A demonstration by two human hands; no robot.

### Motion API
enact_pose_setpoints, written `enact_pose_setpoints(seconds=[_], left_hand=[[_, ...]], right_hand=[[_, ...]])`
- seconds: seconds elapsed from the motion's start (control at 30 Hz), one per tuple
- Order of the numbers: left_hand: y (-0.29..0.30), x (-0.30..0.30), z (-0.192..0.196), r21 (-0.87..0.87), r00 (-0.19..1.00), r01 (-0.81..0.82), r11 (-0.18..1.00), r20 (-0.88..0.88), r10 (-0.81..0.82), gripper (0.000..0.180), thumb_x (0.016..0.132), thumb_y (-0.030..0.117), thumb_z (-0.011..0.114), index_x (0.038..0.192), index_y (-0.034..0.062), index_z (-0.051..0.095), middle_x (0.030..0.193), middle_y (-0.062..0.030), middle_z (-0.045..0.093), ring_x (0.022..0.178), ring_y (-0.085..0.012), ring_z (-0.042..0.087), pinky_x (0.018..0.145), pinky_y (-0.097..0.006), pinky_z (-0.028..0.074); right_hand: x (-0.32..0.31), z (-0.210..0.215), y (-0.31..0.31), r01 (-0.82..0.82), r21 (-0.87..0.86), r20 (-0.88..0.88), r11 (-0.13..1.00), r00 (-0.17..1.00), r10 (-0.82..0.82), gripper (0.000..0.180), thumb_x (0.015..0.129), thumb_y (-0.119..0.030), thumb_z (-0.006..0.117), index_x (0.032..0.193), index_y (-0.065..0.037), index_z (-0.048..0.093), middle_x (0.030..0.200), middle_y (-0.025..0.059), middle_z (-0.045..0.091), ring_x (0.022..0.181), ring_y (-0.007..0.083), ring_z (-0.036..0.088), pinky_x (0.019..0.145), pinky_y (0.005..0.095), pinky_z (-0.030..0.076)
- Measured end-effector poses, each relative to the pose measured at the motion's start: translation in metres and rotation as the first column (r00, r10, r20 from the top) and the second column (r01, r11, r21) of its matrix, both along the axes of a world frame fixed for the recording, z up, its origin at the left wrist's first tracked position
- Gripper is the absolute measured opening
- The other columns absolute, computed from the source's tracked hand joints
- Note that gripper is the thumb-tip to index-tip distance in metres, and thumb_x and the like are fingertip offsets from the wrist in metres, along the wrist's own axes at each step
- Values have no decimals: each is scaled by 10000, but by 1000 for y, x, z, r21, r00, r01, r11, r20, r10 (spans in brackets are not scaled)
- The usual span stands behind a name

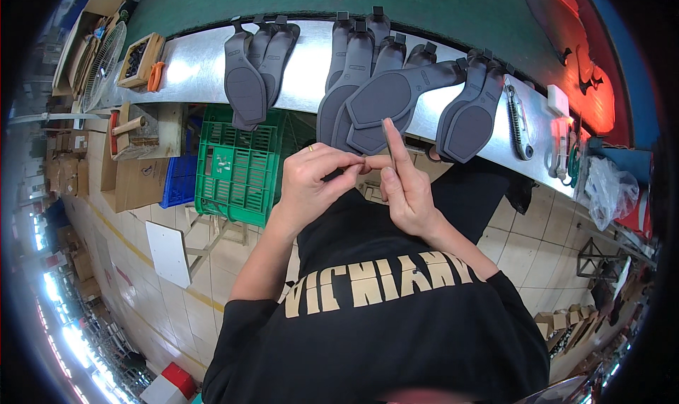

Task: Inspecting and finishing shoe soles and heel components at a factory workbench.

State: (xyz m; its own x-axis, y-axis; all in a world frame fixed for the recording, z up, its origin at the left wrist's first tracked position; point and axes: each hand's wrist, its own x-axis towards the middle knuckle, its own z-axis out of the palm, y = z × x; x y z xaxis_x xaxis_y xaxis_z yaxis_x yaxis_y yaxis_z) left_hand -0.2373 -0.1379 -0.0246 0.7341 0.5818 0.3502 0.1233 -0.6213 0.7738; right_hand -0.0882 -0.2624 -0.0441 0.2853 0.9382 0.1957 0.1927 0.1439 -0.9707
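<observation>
- Seen from above, a person in a black shirt works at a metal table (198, 64); both bare hands meet just below its near edge, at the picture's centre.
- The left hand (311, 181), a gold ring on one finger, pinches its fingertips closed against the right index finger, seemingly on a small thing too tiny to identify.
- The right hand (404, 185) holds a thin dark tool (387, 136) upright, its tip pointing to 12 o'clock; fingers closed about it.
- Just above the hands, grey shoe soles (375, 100) with heels lie in overlapping groups, toes overhanging the table edge, probably for easy reach; they look matte, smooth and rubbery.
- At 9 o'clock, a green slatted plastic crate (233, 170) stands on the floor.
- At 3 o'clock, a utility knife (518, 124) rests on the table.
- At 10 o'clock, a wooden box (141, 59) holds small dark parts.
</observation>
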Motion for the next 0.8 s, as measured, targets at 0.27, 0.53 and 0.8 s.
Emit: enact_pose_setpoints(seconds=[0.27,0.53,0.8], left_hand=[[-4,9,-4,424,987,-67,903,-105,122,136,618,73,753,658,82,623,656,-38,608,615,-229,581,583,-346,460],[-12,9,-2,288,994,-11,958,-102,42,125,616,44,702,685,71,601,666,-46,589,628,-237,574,595,-338,434],[-18,-4,-7,33,994,-26,999,-105,30,71,741,38,708,739,41,637,696,-58,632,631,-236,585,608,-349,463]], right_hand=[[-3,1,4,-20,37,351,999,936,6,645,934,-6,538,1534,-119,332,1105,196,691,908,355,700,782,383,557],[3,-8,1,37,-26,140,999,990,-33,595,988,-62,490,1549,-130,303,1109,150,699,780,256,685,720,338,546],[6,-8,-2,0,-72,-167,997,986,-12,557,1054,-128,378,1583,-138,206,1065,58,702,542,44,475,520,207,442]])
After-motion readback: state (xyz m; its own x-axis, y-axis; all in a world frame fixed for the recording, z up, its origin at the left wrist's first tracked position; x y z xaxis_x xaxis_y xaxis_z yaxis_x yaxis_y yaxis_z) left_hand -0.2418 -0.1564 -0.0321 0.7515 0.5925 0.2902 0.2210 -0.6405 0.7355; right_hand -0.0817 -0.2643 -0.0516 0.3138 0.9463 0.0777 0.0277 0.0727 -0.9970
